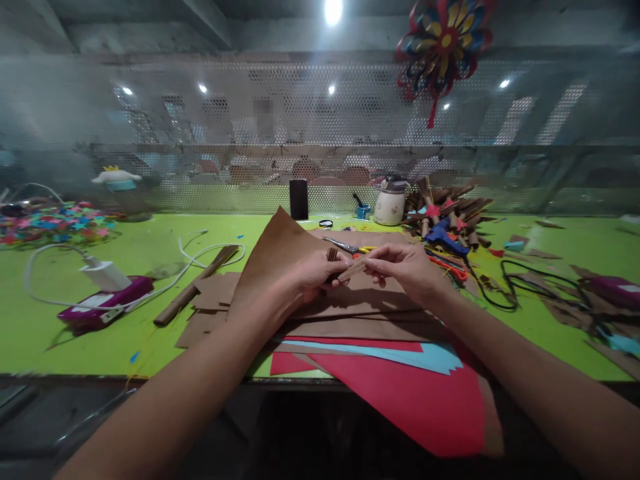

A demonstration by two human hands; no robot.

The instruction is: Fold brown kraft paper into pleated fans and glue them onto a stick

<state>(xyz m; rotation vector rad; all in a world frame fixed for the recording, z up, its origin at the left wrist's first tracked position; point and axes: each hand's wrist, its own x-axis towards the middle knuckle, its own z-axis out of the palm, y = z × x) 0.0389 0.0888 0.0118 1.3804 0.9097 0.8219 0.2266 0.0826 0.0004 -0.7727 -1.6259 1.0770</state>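
Pinching a brown paper strip [354, 270] between our left hand [317, 272] and right hand [406, 268], we probably grip both ends for finer control.

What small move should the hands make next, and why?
Probably bring the right hand slightly closer to the left hand, laying the light brown strip against the dark brown piece: the right hand pinches the strip, while the left holds the piece close by.

The brown slip [354, 269] looks like matt paper, the brown sheet [270, 250] smooth, matt paper; the scissors [344, 246] have shiny metal blades; the power strip [136, 291] is glossy plastic.
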